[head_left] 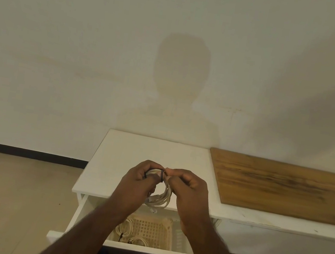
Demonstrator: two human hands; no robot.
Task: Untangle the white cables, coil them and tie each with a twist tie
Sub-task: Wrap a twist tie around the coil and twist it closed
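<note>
You hold the coiled white cable in the air above the front edge of the white counter, over the open drawer. Your left hand has its grip curled round the top of the coil, and your right hand pinches the dark twist tie there. This looks like the tying step. Next, turn the tie's ends snug without letting the loops spring. Two tied coils already lie in the basket.
</note>
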